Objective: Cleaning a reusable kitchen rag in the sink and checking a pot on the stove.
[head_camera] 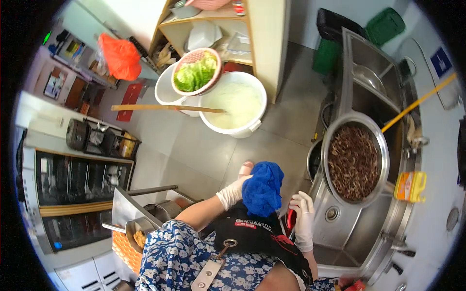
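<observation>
My left hand (233, 192), in a white glove, grips a bunched blue cloth (263, 187) in front of my black apron (251, 232). My right hand (303, 220), also gloved, is by the near edge of the stainless steel sink (358, 251). A red object (291, 219) shows beside its fingers; whether they hold it is unclear. On the sink's divider, ahead of that hand, a large metal bowl (386, 163) contains brown, shredded-looking food (353, 163).
A white tub (264, 91) of pale liquid stands on the floor, a wooden stick (164, 107) reaching out of it. A pink basket (178, 89) of leafy greens rests at its rim. A yellow jug (410, 186) is behind the sink. At my left is a metal cart (127, 209) with pots.
</observation>
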Motion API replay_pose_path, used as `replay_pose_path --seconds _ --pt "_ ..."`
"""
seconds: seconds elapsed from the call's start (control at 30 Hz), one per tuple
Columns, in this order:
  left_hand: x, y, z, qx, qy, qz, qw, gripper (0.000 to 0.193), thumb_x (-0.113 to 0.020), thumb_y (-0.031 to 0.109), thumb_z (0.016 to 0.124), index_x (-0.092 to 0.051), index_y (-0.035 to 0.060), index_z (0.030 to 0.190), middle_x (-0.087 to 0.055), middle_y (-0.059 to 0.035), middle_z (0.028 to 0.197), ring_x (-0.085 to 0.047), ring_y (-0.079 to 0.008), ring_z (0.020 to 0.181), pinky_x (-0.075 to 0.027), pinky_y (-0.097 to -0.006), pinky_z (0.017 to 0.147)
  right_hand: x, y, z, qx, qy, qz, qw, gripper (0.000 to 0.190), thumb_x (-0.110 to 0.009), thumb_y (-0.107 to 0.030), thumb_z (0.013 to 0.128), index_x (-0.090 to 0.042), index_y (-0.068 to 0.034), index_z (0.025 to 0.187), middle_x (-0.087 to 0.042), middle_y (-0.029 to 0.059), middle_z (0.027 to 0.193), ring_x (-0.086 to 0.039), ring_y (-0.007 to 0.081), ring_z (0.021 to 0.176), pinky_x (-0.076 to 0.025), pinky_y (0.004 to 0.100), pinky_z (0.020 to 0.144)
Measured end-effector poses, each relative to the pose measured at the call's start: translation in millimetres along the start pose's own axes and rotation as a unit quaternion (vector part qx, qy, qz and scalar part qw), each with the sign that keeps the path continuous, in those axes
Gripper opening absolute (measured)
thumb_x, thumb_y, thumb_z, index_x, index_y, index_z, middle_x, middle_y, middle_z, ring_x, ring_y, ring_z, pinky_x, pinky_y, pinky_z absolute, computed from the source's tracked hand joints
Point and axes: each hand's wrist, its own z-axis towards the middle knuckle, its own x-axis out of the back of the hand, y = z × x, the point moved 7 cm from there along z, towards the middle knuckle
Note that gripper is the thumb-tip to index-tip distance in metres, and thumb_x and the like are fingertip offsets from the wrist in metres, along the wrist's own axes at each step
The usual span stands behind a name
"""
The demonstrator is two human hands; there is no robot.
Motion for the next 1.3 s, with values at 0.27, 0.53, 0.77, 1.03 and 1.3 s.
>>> replay_pose_path --seconds 0.27,0.53,0.77,1.03,1.3 --pt "74.4 116.6 5.7 0.060 0.235 -0.144 0.959 0.063 -0.064 0.021 0.084 -0.033 -0.0015 0.133 -0.047 -0.0122 0.128 -0.045 -0.0209 0.118 -0.036 -0.0336 0.102 -144.4 34.8 102.1 0.023 -0.124 -0.072 0.989 0.064 -0.066 -0.033 0.081 -0.039 -0.004 0.131 -0.048 0.0062 0.124 -0.046 0.0178 0.113 -0.038 0.0315 0.095" --pt "167.5 122.1 -14.7 0.107 0.176 -0.015 0.978 0.092 -0.059 0.054 0.078 -0.018 0.0037 0.143 -0.035 -0.0221 0.139 -0.037 -0.0310 0.128 -0.030 -0.0357 0.105 -218.9 67.4 159.5 -0.270 -0.225 0.011 0.936 0.076 -0.044 -0.056 0.082 -0.033 -0.004 0.135 -0.046 0.0159 0.128 -0.048 0.0318 0.115 -0.040 0.0459 0.096" --pt "217.5 121.5 -71.6 0.014 0.423 -0.038 0.905 0.084 -0.062 0.047 0.078 -0.026 0.0036 0.141 -0.041 -0.0225 0.135 -0.039 -0.0312 0.127 -0.031 -0.0345 0.105 -302.4 69.4 197.8 -0.298 -0.352 -0.106 0.881 0.072 -0.044 -0.053 0.083 -0.036 -0.001 0.132 -0.049 0.0179 0.123 -0.052 0.0322 0.109 -0.043 0.0457 0.092" --pt "233.2 97.7 -168.2 0.024 0.557 -0.261 0.788 0.055 -0.048 0.046 0.091 -0.049 0.0026 0.126 -0.058 -0.0115 0.111 -0.057 -0.0216 0.100 -0.047 -0.0322 0.085 -329.2 72.4 194.6 -0.330 -0.292 -0.033 0.897 0.041 -0.049 -0.023 0.085 -0.051 0.002 0.117 -0.060 0.0120 0.109 -0.059 0.0230 0.097 -0.047 0.0362 0.088" --pt "249.5 93.5 -60.0 0.031 0.330 -0.311 0.891 0.060 -0.042 0.049 0.092 -0.042 0.0027 0.130 -0.052 -0.0184 0.122 -0.052 -0.0266 0.110 -0.041 -0.0380 0.094 -255.4 30.7 195.0 -0.273 -0.298 0.134 0.905 0.046 -0.049 -0.023 0.083 -0.047 0.004 0.121 -0.059 0.0159 0.112 -0.058 0.0256 0.101 -0.044 0.0383 0.094"
